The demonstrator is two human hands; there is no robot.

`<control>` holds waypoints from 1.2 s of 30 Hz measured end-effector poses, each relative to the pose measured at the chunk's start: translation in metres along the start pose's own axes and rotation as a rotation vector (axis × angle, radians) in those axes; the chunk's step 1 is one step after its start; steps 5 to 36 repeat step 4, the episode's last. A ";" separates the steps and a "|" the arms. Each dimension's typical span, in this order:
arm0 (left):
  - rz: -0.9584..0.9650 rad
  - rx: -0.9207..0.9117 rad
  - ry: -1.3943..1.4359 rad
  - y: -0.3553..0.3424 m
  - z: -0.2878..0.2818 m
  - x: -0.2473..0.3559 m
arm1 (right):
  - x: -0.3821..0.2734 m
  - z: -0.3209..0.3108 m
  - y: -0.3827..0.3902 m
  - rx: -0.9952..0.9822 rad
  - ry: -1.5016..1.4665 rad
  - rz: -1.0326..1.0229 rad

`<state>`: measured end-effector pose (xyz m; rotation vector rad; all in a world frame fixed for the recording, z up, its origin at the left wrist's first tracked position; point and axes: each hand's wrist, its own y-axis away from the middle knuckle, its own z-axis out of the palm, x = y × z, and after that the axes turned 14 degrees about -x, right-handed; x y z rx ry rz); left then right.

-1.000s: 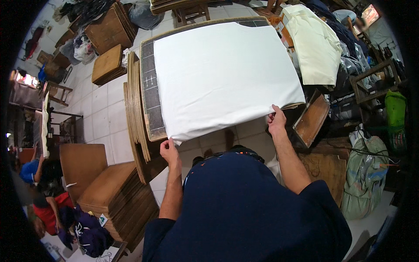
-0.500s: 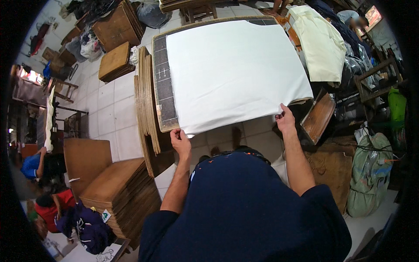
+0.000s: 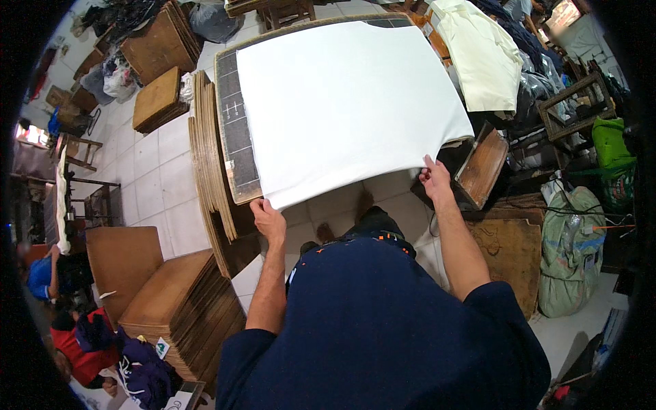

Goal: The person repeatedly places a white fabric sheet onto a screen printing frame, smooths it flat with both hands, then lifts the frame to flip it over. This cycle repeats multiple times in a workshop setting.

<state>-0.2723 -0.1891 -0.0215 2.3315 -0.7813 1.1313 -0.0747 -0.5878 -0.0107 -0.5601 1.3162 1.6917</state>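
Note:
A white cloth panel (image 3: 348, 102) lies spread over a dark board marked with white lines (image 3: 232, 113), whose left strip and far edge show. The near edge of the cloth hangs a little over the board's front. My left hand (image 3: 268, 220) pinches the cloth's near left corner. Further right, my right hand (image 3: 435, 179) pinches the near edge close to the right end. Between the two hands the fabric is drawn nearly straight, with few wrinkles. Near the right end, a layer beneath the cloth peeks out.
Stacked brown boards (image 3: 181, 294) stand at the left, and more thin boards (image 3: 208, 150) lean beside the work board. Cream cloth (image 3: 478, 55) lies at the far right. A wooden box (image 3: 482, 167) and a green sack (image 3: 570, 253) are on my right. People sit at the lower left.
The cloth's near edge is pulled straighter, and its folds have smoothed out. Both hands keep their pinch. The whole view has shifted slightly, so the board appears further left and up.

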 end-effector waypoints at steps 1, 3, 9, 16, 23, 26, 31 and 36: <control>-0.016 0.002 -0.057 -0.001 0.001 0.004 | 0.003 -0.003 -0.005 0.018 0.035 0.034; -0.115 -0.054 -0.144 0.002 0.001 0.009 | 0.013 -0.009 -0.017 -0.008 0.022 0.081; -0.151 -0.068 -0.187 0.001 0.003 0.013 | 0.018 -0.016 -0.023 -0.008 0.021 0.103; -0.151 -0.068 -0.187 0.001 0.003 0.013 | 0.018 -0.016 -0.023 -0.008 0.021 0.103; -0.151 -0.068 -0.187 0.001 0.003 0.013 | 0.018 -0.016 -0.023 -0.008 0.021 0.103; -0.151 -0.068 -0.187 0.001 0.003 0.013 | 0.018 -0.016 -0.023 -0.008 0.021 0.103; -0.151 -0.068 -0.187 0.001 0.003 0.013 | 0.018 -0.016 -0.023 -0.008 0.021 0.103; -0.151 -0.068 -0.187 0.001 0.003 0.013 | 0.018 -0.016 -0.023 -0.008 0.021 0.103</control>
